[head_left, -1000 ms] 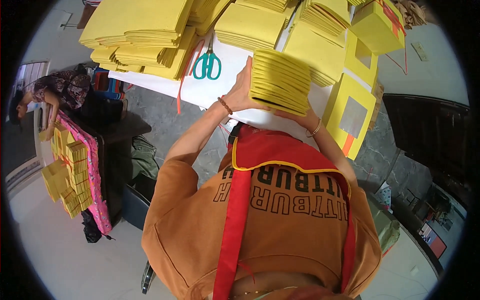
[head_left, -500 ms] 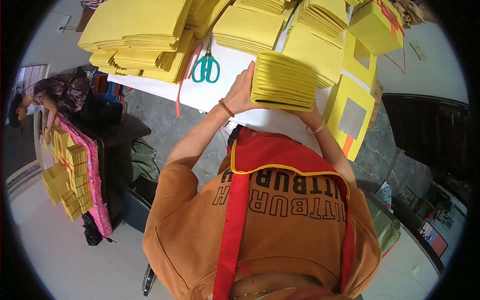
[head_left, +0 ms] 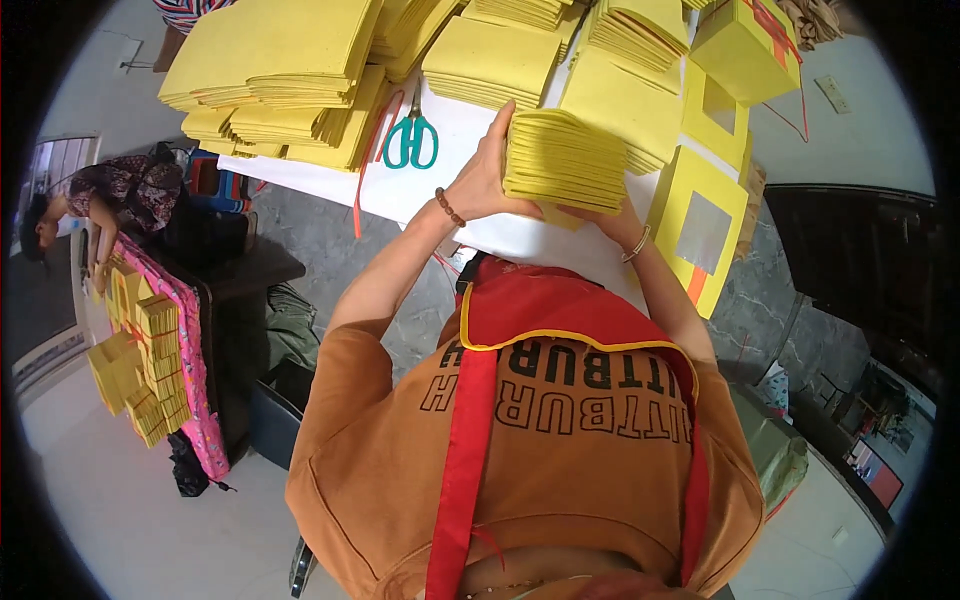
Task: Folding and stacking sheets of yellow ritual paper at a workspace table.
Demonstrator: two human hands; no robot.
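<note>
A thick stack of folded yellow paper pieces (head_left: 565, 160) is held between my two hands over the near part of the white-covered table (head_left: 460, 160). My left hand (head_left: 487, 178) presses against the stack's left side, thumb beneath and fingers reaching up along it. On the right, my right hand (head_left: 612, 217) grips the lower right corner from below; most of its fingers are hidden by the stack. The folded edges face me in many thin layers. Left of my left hand lie scissors with teal handles (head_left: 411, 142), beside red ribbon (head_left: 361, 180).
Large stacks of yellow folded sheets (head_left: 265, 55) cover the table's far left; more stacks (head_left: 490, 60) stand ahead. At right are a yellow box (head_left: 745, 50) with red ribbon and a flat yellow piece with a clear window (head_left: 706, 235). A person (head_left: 125, 190) works at a pink-covered table (head_left: 200, 400).
The stack has tilted a little and its layers look pressed closer together. Both hands stay on it, the right hand shifting slightly beneath its lower edge.
</note>
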